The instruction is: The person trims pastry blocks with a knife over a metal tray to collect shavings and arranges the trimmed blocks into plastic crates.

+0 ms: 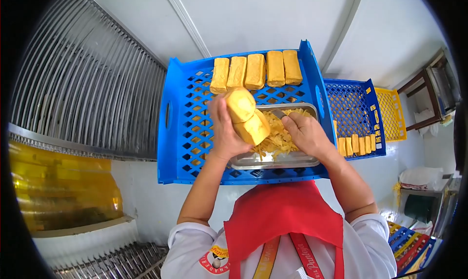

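Note:
My left hand (226,131) is wrapped round a yellow loaf (248,115) with a crease across its middle; I cannot tell whether it is one piece or two pressed together. The loaf is held up over the left part of a metal tray (273,160). In my right hand (306,136) is a knife (279,113), its short blade pointing left, apart from the loaf. Thin yellow shavings (280,138) lie heaped in the tray beneath both hands.
Several yellow loaves (255,71) stand in a row at the back of the blue crate (164,147) holding the tray. To the right are another blue crate (348,103) with small loaves and a yellow crate (390,114). A slatted metal rack (92,79) rises at left.

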`<state>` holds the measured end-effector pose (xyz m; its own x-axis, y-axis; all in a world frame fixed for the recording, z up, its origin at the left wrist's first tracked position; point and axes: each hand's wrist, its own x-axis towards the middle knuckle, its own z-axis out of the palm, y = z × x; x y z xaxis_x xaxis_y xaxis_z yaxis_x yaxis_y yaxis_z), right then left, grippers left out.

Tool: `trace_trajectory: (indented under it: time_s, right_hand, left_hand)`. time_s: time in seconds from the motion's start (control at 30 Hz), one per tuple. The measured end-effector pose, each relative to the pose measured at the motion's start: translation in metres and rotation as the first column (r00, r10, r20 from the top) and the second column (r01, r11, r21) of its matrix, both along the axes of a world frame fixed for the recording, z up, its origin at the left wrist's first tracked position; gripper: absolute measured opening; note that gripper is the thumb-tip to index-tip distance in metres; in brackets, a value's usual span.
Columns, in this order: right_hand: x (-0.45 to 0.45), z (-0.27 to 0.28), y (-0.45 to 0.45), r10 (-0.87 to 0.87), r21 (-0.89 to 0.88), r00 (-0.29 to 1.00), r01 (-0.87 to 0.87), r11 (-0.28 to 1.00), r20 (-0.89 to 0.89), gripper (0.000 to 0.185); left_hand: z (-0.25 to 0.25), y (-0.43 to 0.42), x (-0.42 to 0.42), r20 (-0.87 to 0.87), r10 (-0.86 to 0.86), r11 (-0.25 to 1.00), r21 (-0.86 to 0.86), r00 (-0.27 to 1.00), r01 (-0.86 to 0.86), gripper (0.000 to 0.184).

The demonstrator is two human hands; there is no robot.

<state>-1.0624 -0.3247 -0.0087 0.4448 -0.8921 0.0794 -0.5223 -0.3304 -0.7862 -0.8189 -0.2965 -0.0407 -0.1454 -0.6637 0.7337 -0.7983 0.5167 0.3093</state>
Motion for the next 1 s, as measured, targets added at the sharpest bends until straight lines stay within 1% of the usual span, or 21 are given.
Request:
trace_trajectory:
  time_s: [0.03,0.07,0.13,0.17,0.2,0.27,0.3,0.37,0.4,0.47,0.5,0.57,0.6,0.67,0.7,0.77,0.8,0.87,0.9,0.93,1.0]
  right_hand:
    - [0.004,0.003,0.003,-0.038,0.117,0.999,0.033,0.993,0.034,0.043]
    - [0.007,0.004,0.007,-0.038,0.113,0.999,0.034,0.993,0.036,0.043]
    - [0.015,0.006,0.017,-0.045,0.297,0.986,-0.005,0.955,0.160,0.041]
    - [0.020,0.007,0.022,-0.038,0.230,0.994,0.014,0.973,0.101,0.043]
    - [0.022,0.006,0.022,-0.040,0.230,0.994,0.015,0.973,0.101,0.043]
    - [0.023,0.002,0.022,-0.036,0.210,0.998,0.024,0.977,0.053,0.047]
    - [0.024,-0.001,0.023,-0.039,0.212,0.998,0.027,0.977,0.053,0.047]
    - [0.024,-0.006,0.023,-0.007,0.310,0.979,-0.057,0.949,0.201,0.049]
    - [0.024,-0.005,0.024,-0.009,0.311,0.980,-0.055,0.949,0.201,0.049]
    - [0.025,-0.002,0.026,-0.036,0.478,0.950,-0.124,0.870,0.311,0.057]
    - [0.026,-0.003,0.026,-0.037,0.479,0.950,-0.123,0.869,0.311,0.057]
    - [0.028,-0.005,0.025,-0.049,0.490,0.975,-0.067,0.869,0.219,0.070]
    - [0.031,-0.003,0.027,-0.050,0.491,0.974,-0.066,0.869,0.220,0.070]
    - [0.035,0.001,0.034,-0.077,0.502,0.966,-0.059,0.863,0.247,0.073]
    - [0.035,0.001,0.036,-0.080,0.502,0.965,-0.058,0.863,0.249,0.073]
    - [0.034,0.001,0.038,-0.109,0.529,0.931,-0.098,0.843,0.347,0.069]
    - [0.032,0.005,0.038,-0.107,0.528,0.931,-0.100,0.844,0.348,0.069]
    - [0.024,0.016,0.037,-0.266,0.618,0.870,-0.055,0.785,0.416,0.068]
    - [0.015,0.002,0.028,-0.256,0.635,0.866,-0.089,0.767,0.430,0.065]
    - [0.012,0.005,0.026,-0.247,0.630,0.866,-0.096,0.770,0.434,0.065]
    - [0.007,0.014,0.023,-0.259,0.547,0.890,0.014,0.837,0.375,0.064]
  left_hand:
    - [0.001,-0.001,-0.002,-0.011,0.056,0.997,-0.051,0.998,-0.056,0.135]
    - [0.001,-0.002,-0.002,-0.009,0.055,0.997,-0.054,0.998,-0.055,0.135]
    - [-0.002,-0.002,-0.003,0.013,0.143,0.959,-0.249,0.990,-0.135,0.131]
    - [-0.002,0.000,-0.003,0.015,0.154,0.949,-0.282,0.988,-0.144,0.129]
    - [0.000,0.002,-0.004,0.015,0.153,0.949,-0.281,0.988,-0.142,0.129]
    - [0.007,0.005,-0.008,0.093,0.255,0.922,-0.323,0.962,-0.214,0.136]
    - [0.005,0.004,-0.007,0.093,0.252,0.923,-0.321,0.963,-0.211,0.136]
    - [0.000,0.001,-0.007,0.026,0.202,0.922,-0.342,0.979,-0.181,0.125]
    - [-0.001,0.002,-0.007,0.026,0.200,0.923,-0.341,0.979,-0.180,0.125]
    - [0.001,0.003,-0.008,0.063,0.239,0.908,-0.368,0.969,-0.200,0.123]
    - [0.001,0.003,-0.009,0.064,0.238,0.909,-0.367,0.969,-0.199,0.123]
    - [0.002,0.000,-0.011,0.071,0.236,0.890,-0.417,0.969,-0.186,0.122]
    - [0.000,0.001,-0.013,0.072,0.235,0.890,-0.417,0.969,-0.185,0.122]
    - [-0.004,0.006,-0.016,0.133,0.275,0.904,-0.374,0.952,-0.208,0.130]
    - [-0.004,0.006,-0.018,0.134,0.272,0.904,-0.375,0.953,-0.206,0.130]
    - [0.001,0.005,-0.020,0.031,0.173,0.924,-0.352,0.984,-0.151,0.131]
    - [0.002,0.006,-0.020,0.032,0.175,0.923,-0.354,0.984,-0.152,0.131]
    - [0.004,0.012,-0.017,-0.011,0.197,0.960,-0.202,0.980,-0.195,0.131]
    - [0.007,0.013,-0.020,-0.010,0.204,0.957,-0.207,0.979,-0.202,0.131]
    - [0.012,0.015,-0.025,-0.208,0.166,0.976,-0.102,0.964,-0.190,0.119]
    - [0.011,0.013,-0.023,-0.399,0.143,0.987,-0.014,0.906,-0.162,0.107]
